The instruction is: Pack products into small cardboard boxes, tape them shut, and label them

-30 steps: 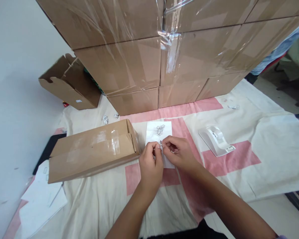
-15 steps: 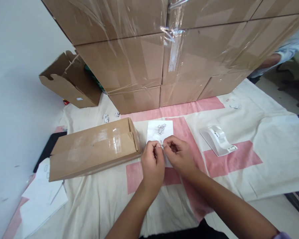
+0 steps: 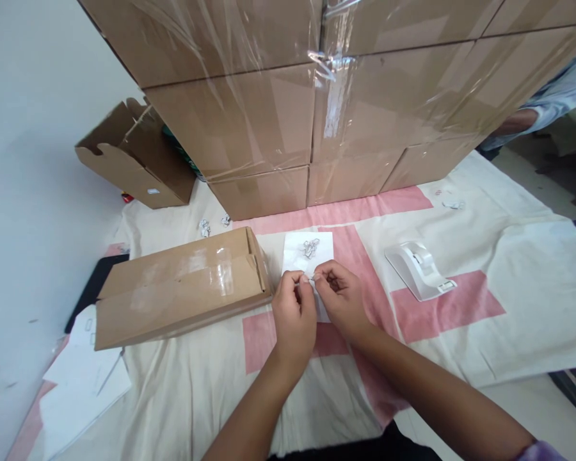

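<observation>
My left hand (image 3: 295, 314) and my right hand (image 3: 340, 294) meet fingertip to fingertip over a white sheet of paper (image 3: 292, 244). Both are closed in a pinch on a small, thin silvery piece that looks like a paper clip (image 3: 312, 278). The fingers hide most of it. Just beyond my fingertips, a small pile of wire paper clips (image 3: 310, 248) lies on the sheet. My hands partly cover the sheet's lower half.
A taped cardboard box (image 3: 182, 288) lies left of my hands; a white tape dispenser (image 3: 420, 270) stands to the right. Stacked, wrapped cartons (image 3: 269, 121) rise behind. Crumpled paper bits (image 3: 205, 227), an open carton (image 3: 139, 160) and paper sheets (image 3: 84, 390) are leftward. Another person's sleeve (image 3: 564, 96) shows far right.
The pinched piece shows slightly differently between my fingertips, and the small dark mark on the sheet just above them no longer shows. My hands stay nearly in place. The other person's arm has shifted slightly.
</observation>
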A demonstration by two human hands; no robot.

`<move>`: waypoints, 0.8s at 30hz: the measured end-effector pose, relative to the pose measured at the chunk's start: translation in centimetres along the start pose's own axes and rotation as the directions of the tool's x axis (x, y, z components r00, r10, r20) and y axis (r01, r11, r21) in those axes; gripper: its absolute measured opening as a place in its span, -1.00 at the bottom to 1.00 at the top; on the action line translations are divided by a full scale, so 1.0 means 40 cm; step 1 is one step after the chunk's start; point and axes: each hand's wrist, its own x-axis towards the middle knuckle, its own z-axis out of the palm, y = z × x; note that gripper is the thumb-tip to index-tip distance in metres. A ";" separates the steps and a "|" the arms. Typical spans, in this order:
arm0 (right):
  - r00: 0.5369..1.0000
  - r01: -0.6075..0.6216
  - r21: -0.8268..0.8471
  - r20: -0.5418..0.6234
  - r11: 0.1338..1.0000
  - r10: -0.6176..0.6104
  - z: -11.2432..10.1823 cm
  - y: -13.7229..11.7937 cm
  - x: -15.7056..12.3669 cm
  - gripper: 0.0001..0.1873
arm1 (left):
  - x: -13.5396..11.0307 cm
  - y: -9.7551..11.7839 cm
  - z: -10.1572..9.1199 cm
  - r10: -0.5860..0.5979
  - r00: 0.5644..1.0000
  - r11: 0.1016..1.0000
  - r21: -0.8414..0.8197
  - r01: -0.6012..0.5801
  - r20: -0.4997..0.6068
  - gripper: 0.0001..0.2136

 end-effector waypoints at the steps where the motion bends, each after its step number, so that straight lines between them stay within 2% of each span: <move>1: 1.000 0.000 0.003 -0.002 1.000 0.000 0.002 0.000 -0.001 -0.83 | 0.000 0.000 0.000 0.002 1.000 1.000 0.002 -0.002 -0.002 -0.81; 5: 1.000 0.006 0.028 -0.017 1.000 -0.005 -0.003 -0.006 0.004 -0.83 | -0.002 -0.006 -0.004 -0.011 1.000 1.000 -0.002 0.011 -0.007 -0.80; 9: 0.983 0.006 0.065 -0.186 0.998 0.006 -0.032 -0.012 0.035 -0.82 | 0.006 -0.022 -0.011 -0.061 0.995 0.998 -0.031 0.059 -0.080 -0.79; 11: 0.973 0.011 0.086 -0.229 0.996 0.009 -0.045 -0.013 0.049 -0.82 | 0.011 -0.028 -0.013 -0.070 0.994 0.997 -0.042 0.066 -0.088 -0.78; 13: 0.983 -0.005 0.086 -0.180 0.996 0.020 -0.050 -0.014 0.055 -0.83 | 0.014 -0.030 -0.014 -0.068 0.995 0.997 -0.044 0.065 -0.072 -0.77; 15: 0.998 -0.008 0.034 -0.065 0.999 0.011 -0.048 -0.015 0.050 -0.86 | 0.014 -0.027 -0.014 -0.055 0.997 0.998 -0.032 0.053 -0.054 -0.77; 17: 0.995 0.065 -0.068 0.078 0.996 -0.059 -0.044 -0.017 0.041 -0.90 | 0.013 -0.023 -0.015 -0.033 0.998 0.999 -0.012 0.033 -0.056 -0.77; 20: 0.943 0.289 -0.224 0.232 0.931 -0.237 -0.044 -0.018 0.031 -0.90 | 0.014 -0.018 -0.019 0.011 0.998 1.000 -0.012 -0.012 -0.056 -0.79; 22: 0.907 0.401 -0.307 0.268 0.863 -0.326 -0.049 -0.016 0.032 -0.90 | 0.015 -0.016 -0.022 0.044 0.998 0.999 -0.013 -0.045 -0.038 -0.80; 24: 0.883 0.460 -0.368 0.281 0.808 -0.375 -0.054 -0.014 0.037 -0.90 | 0.015 -0.014 -0.023 0.075 0.997 0.997 0.000 -0.075 -0.021 -0.80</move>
